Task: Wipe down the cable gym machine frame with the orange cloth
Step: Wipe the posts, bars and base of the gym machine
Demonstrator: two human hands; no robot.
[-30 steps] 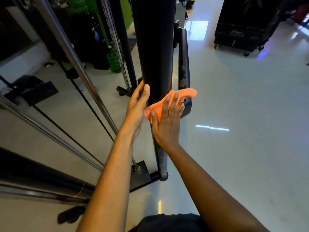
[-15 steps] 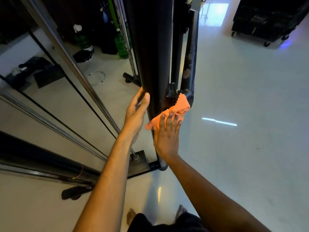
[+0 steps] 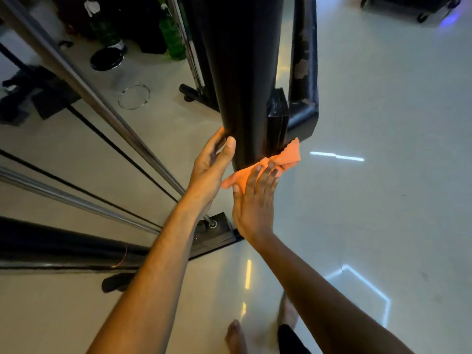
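The black upright post (image 3: 242, 72) of the cable machine frame runs down the middle of the view. My right hand (image 3: 255, 198) presses the orange cloth (image 3: 286, 157) flat against the post's lower part with straight fingers, just below a black bracket (image 3: 277, 116). My left hand (image 3: 212, 164) rests on the post's left side, fingers behind it and thumb in front. A worn black handle bar (image 3: 304, 60) hangs off the post's right side.
Steel guide rods (image 3: 84, 83) and black cables (image 3: 115, 146) slant down to the base plate (image 3: 217, 231) on the left. Green bottles (image 3: 171, 34) and a dark round lid (image 3: 107, 58) stand at the back left. Pale glossy floor (image 3: 383, 175) spreads right; my bare feet (image 3: 236, 335) are below.
My right hand has slid the cloth down the post, below the handle's bracket. The camera has tipped lower, so my feet now show. The left hand stays on the post.
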